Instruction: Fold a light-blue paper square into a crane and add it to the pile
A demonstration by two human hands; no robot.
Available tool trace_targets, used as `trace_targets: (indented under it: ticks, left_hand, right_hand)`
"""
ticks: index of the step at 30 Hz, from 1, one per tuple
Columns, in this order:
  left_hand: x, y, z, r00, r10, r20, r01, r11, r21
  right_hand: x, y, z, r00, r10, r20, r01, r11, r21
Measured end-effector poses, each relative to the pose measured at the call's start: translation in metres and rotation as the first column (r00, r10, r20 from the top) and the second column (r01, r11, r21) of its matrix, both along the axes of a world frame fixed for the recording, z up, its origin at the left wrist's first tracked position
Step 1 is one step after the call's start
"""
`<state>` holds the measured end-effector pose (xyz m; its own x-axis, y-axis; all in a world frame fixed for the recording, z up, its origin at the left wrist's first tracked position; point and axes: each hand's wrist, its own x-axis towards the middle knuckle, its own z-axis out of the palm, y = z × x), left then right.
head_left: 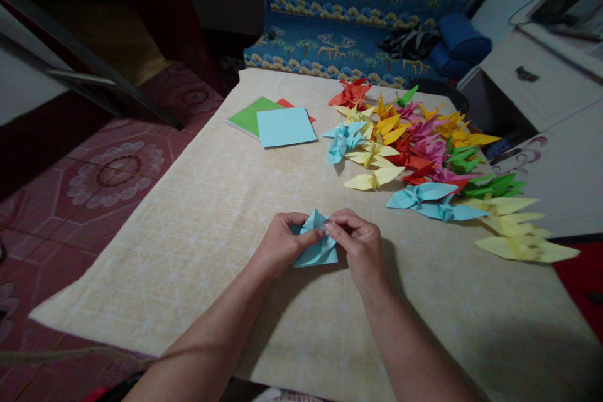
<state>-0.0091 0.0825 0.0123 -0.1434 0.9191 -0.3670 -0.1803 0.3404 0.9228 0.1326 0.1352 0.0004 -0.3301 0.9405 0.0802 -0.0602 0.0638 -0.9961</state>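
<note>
Light-blue folded paper (pixel 316 255), left hand (pixel 286 244) and right hand (pixel 362 242) both grasping it, paper cranes (pixel 415 156) beyond, pale cloth (pixel 188 226) beneath

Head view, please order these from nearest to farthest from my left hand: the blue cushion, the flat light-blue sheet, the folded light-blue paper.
1. Folded light-blue paper: held in the left hand, on its right side.
2. Flat light-blue sheet: beyond the hand, toward the table's far edge.
3. Blue cushion: farthest, off to the right, past the table.

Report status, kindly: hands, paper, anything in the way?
Left hand, right hand: both holding blue paper. Paper shows folds. Paper birds aside, to the right.
</note>
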Motion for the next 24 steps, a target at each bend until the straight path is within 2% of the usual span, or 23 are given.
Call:
trace_targets:
  ticks: [4,9,16,24]
  left_hand:
    - [-0.0007,-0.0009,-0.0002,1.000,-0.019,-0.021,0.018,1.000,-0.025]
    - [-0.0013,-0.0016,0.0000,0.997,-0.057,-0.050,0.055,0.998,-0.035]
    - [-0.0017,-0.0025,0.0012,0.990,-0.107,-0.095,0.105,0.994,-0.025]
    - [-0.0014,-0.0023,-0.0002,0.982,-0.152,-0.111,0.158,0.986,0.046]
  right_hand:
    - [0.0032,0.0023,0.0028,0.998,0.063,-0.011,-0.063,0.997,-0.052]
    - [0.0020,0.0037,0.0043,0.996,0.084,0.015,-0.083,0.997,-0.003]
    - [0.0027,0.0055,0.0047,0.994,0.113,0.007,-0.113,0.993,-0.014]
    - [-0.0029,-0.0017,0.0036,1.000,0.003,0.016,-0.004,1.000,0.018]
